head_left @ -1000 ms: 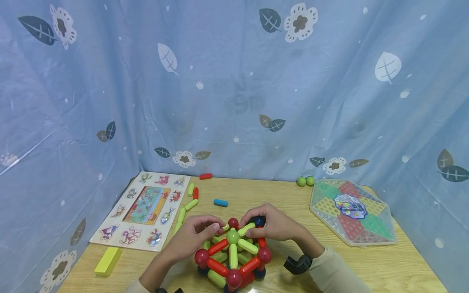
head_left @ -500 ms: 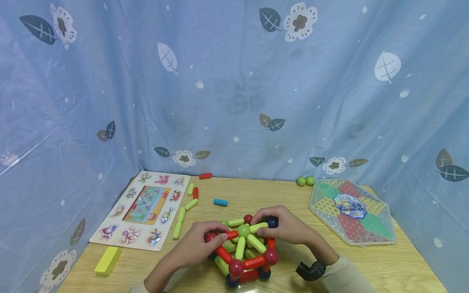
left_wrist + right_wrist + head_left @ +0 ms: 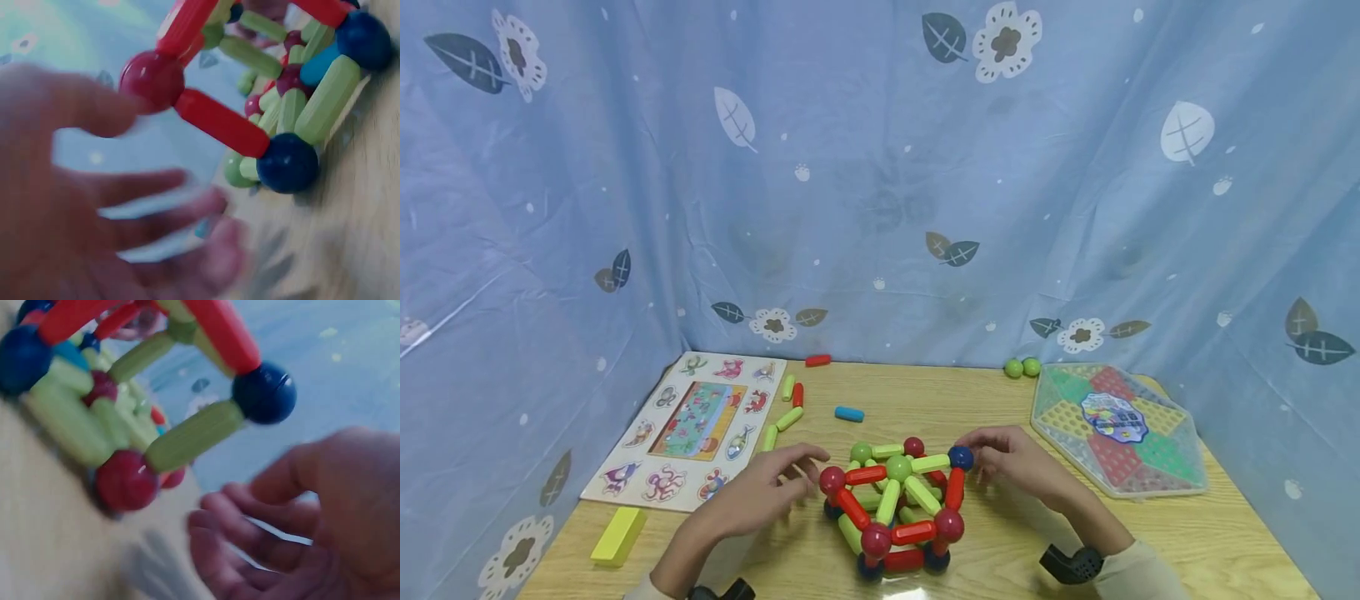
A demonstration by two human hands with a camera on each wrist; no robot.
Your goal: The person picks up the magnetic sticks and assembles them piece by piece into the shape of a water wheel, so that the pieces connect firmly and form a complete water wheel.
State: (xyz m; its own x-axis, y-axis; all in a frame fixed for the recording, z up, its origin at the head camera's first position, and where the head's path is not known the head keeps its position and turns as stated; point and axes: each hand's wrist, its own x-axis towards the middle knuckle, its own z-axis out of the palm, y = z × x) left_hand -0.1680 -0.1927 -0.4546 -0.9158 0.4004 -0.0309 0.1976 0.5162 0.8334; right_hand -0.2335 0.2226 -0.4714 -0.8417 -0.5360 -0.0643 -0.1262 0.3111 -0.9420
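A ball-and-rod construction toy (image 3: 898, 468) stands on the table, its red, light green and blue rods joined by dark red, navy and green balls. My left hand (image 3: 767, 492) is beside its left side, fingers spread and loosely bent, holding nothing. In the left wrist view the thumb is right at a dark red ball (image 3: 153, 81). On the other side, my right hand (image 3: 1022, 467) has its relaxed fingers close to a navy ball (image 3: 960, 457). The right wrist view shows that palm with nothing in it, below the navy ball (image 3: 264, 392).
Loose rods lie behind: a blue rod (image 3: 849, 413), a red rod (image 3: 817, 360) and several green ones. A picture puzzle board (image 3: 625, 433) and yellow block (image 3: 618, 537) are at left. Two green balls (image 3: 1022, 367) and a hexagonal game box (image 3: 1120, 429) sit at right.
The toy shifted right while both hands were on it. Since then both hands have let go and drawn apart, the left to the left and the right to the right.
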